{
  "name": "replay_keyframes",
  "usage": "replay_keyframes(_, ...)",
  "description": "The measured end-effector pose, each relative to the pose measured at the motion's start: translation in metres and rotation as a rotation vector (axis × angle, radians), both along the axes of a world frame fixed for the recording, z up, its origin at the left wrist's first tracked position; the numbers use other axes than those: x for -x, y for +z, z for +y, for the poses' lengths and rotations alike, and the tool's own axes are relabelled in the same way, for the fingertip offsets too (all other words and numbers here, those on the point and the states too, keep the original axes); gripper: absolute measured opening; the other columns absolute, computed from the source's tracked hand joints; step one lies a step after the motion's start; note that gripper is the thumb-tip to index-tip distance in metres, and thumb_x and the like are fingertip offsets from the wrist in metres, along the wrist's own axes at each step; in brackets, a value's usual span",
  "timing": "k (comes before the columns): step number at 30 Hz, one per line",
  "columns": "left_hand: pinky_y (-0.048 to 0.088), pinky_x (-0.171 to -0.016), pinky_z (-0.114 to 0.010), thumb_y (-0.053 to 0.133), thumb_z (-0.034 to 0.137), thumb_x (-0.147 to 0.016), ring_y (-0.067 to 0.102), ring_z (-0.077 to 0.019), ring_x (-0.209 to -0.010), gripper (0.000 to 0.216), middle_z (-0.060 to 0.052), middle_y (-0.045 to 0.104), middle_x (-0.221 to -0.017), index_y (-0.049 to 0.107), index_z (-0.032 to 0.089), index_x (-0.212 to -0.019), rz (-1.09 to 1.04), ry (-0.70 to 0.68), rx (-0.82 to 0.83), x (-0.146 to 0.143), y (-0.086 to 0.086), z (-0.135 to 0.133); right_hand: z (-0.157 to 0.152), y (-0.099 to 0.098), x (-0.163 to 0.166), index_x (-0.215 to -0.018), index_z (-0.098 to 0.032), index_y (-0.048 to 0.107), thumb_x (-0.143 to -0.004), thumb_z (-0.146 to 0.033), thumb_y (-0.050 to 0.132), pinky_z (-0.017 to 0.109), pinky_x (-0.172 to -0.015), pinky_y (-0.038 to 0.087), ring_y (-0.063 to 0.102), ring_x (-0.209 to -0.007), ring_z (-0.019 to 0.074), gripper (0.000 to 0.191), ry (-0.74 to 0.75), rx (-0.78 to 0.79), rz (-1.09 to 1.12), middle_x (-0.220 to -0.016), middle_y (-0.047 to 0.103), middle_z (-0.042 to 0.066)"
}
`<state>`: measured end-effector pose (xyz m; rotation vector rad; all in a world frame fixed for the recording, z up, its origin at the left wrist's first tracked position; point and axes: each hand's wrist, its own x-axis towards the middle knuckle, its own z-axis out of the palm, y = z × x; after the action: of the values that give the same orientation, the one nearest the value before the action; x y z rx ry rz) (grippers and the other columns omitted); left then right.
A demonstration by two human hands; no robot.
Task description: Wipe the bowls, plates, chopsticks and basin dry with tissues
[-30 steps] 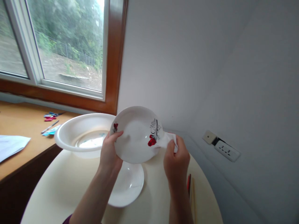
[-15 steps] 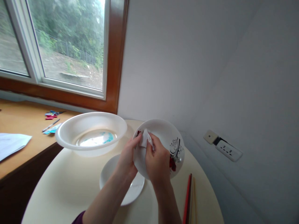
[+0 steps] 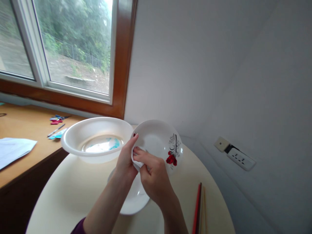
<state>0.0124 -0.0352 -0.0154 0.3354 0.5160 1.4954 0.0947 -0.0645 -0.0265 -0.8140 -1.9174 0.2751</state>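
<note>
My left hand (image 3: 126,159) grips the left rim of a white plate (image 3: 158,141) with a red flower pattern, held tilted above the table. Closed on a small white cloth (image 3: 136,159), my right hand (image 3: 153,177) presses it against the plate's lower left part. Below my hands a second white plate (image 3: 133,201) lies flat on the round cream table (image 3: 73,191). A large white basin (image 3: 96,138) with a little water and a blue smear inside stands just left of the held plate.
Red and wooden chopsticks (image 3: 200,208) lie near the table's right edge. A wooden desk (image 3: 21,130) at the left carries paper (image 3: 13,149), a pen and small coloured items. A window is behind it. A wall socket (image 3: 240,157) sits on the right wall.
The plate moved left and turned, its flower pattern now higher. My right hand with the cloth slid from the plate's upper left down to its lower left edge.
</note>
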Motion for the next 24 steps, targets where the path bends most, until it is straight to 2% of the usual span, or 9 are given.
replay_keyframes(3,0.052,-0.059,-0.024,0.06,0.023,-0.072,0.064,-0.0149,-0.057,0.008,-0.001,0.064,-0.059,0.062,0.015,-0.074,0.01,0.002,0.037,0.006,0.003,0.001,-0.002,0.001,-0.005,-0.075,-0.018,0.067,-0.062,0.002,0.034,0.031,-0.091,0.047,0.061,-0.1,0.0146,0.041,0.067,0.051,-0.032,-0.098,0.069,0.004)
replay_keyframes(6,0.054,-0.063,-0.026,0.055,0.023,-0.077,0.066,-0.0173,-0.064,0.011,-0.003,0.068,-0.067,0.063,0.016,-0.078,-0.027,0.053,0.046,0.01,0.004,0.004,-0.005,0.005,-0.016,-0.081,-0.02,0.067,-0.06,0.002,0.032,0.031,-0.088,0.048,0.062,-0.097,0.014,0.046,0.084,0.073,-0.125,-0.095,0.07,0.002)
replay_keyframes(11,0.053,-0.073,-0.028,0.05,0.018,-0.082,0.066,-0.016,-0.071,0.014,-0.002,0.069,-0.071,0.064,0.016,-0.081,-0.129,0.199,0.047,0.014,0.004,0.012,-0.004,0.008,-0.035,-0.073,-0.02,0.063,-0.061,-0.001,0.033,0.041,-0.091,0.042,0.064,-0.081,0.0158,0.038,-0.102,-0.105,-0.205,-0.077,0.07,0.001)
replay_keyframes(13,0.053,-0.075,-0.027,0.049,0.016,-0.083,0.066,-0.0145,-0.07,0.015,-0.001,0.069,-0.07,0.064,0.015,-0.081,-0.136,0.254,0.075,0.016,0.005,0.013,-0.001,0.006,-0.041,-0.064,-0.021,0.057,-0.063,-0.003,0.035,0.043,-0.091,0.04,0.062,-0.071,0.0155,0.028,-0.235,-0.222,-0.062,-0.066,0.065,-0.002)
replay_keyframes(16,0.054,-0.074,-0.026,0.049,0.015,-0.084,0.066,-0.0131,-0.068,0.015,-0.001,0.069,-0.07,0.064,0.015,-0.084,-0.137,0.286,0.095,0.019,0.006,0.015,0.009,0.002,-0.05,-0.056,-0.021,0.05,-0.065,-0.009,0.039,0.031,-0.065,0.046,0.055,-0.058,0.0142,0.018,-0.474,-0.261,0.452,-0.057,0.056,-0.002)
replay_keyframes(18,0.054,-0.073,-0.025,0.047,0.015,-0.085,0.066,-0.0127,-0.066,0.016,-0.001,0.069,-0.068,0.063,0.015,-0.087,-0.148,0.286,0.101,0.02,0.006,0.017,0.018,-0.001,-0.059,-0.052,-0.021,0.044,-0.063,-0.013,0.04,0.024,-0.046,0.037,0.045,-0.047,0.0114,0.013,-0.496,-0.105,0.834,-0.05,0.047,-0.004)
replay_keyframes(20,0.054,-0.072,-0.023,0.046,0.013,-0.086,0.066,-0.0119,-0.064,0.017,-0.001,0.068,-0.064,0.062,0.014,-0.089,-0.155,0.295,0.112,0.019,0.003,0.02,0.027,-0.003,-0.068,-0.054,-0.021,0.038,-0.061,-0.019,0.042,0.021,-0.038,0.029,0.034,-0.039,0.0084,0.009,-0.341,0.156,1.077,-0.048,0.037,-0.007)
replay_keyframes(22,0.054,-0.07,-0.022,0.045,0.01,-0.086,0.065,-0.0116,-0.063,0.017,-0.001,0.067,-0.063,0.062,0.013,-0.09,-0.136,0.284,0.119,0.017,0.0,0.022,0.035,-0.003,-0.075,-0.058,-0.022,0.036,-0.06,-0.024,0.044,0.02,-0.036,0.029,0.03,-0.037,0.007,0.009,-0.145,0.389,1.123,-0.049,0.034,-0.009)
replay_keyframes(24,0.055,-0.069,-0.022,0.047,0.009,-0.084,0.065,-0.0124,-0.063,0.016,-0.001,0.068,-0.063,0.062,0.013,-0.09,-0.092,0.235,0.099,0.016,-0.003,0.023,0.039,-0.003,-0.076,-0.062,-0.022,0.037,-0.06,-0.027,0.046,0.022,-0.04,0.037,0.038,-0.04,0.0076,0.011,-0.069,0.459,1.073,-0.053,0.038,-0.008)
